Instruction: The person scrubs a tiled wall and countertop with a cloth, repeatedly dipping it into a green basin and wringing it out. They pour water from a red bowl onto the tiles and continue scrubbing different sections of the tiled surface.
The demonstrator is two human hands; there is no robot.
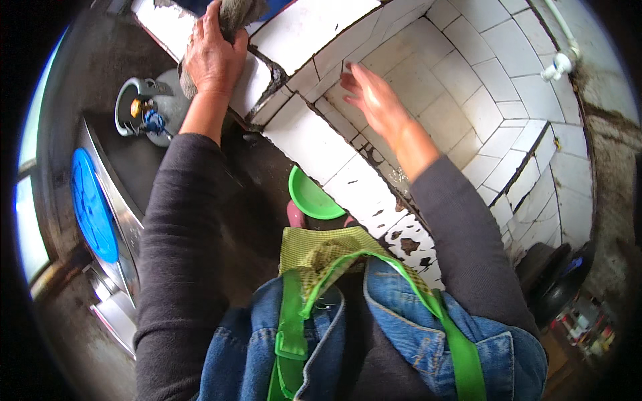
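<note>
My left hand (213, 60) grips a bunched grey-brown cloth (237, 16) at the top left, over the white-tiled ledge (253, 87); part of the cloth hangs beside my wrist. My right hand (368, 97) is raised over the tiled basin (426, 85), its fingers apart and nothing in them. The basin's near rim (321, 145) is of white tiles with dark cracks and chipped patches. Whether the right fingertips touch the basin's wall cannot be told.
A grey gas cylinder (173, 100) stands left of the ledge. A light-green plastic basin (313, 196) is on the floor near my feet. At the left lies a blue round lid (94, 205) on a metal surface. A white tap (557, 67) is on the right wall, with dark pans (546, 280) below.
</note>
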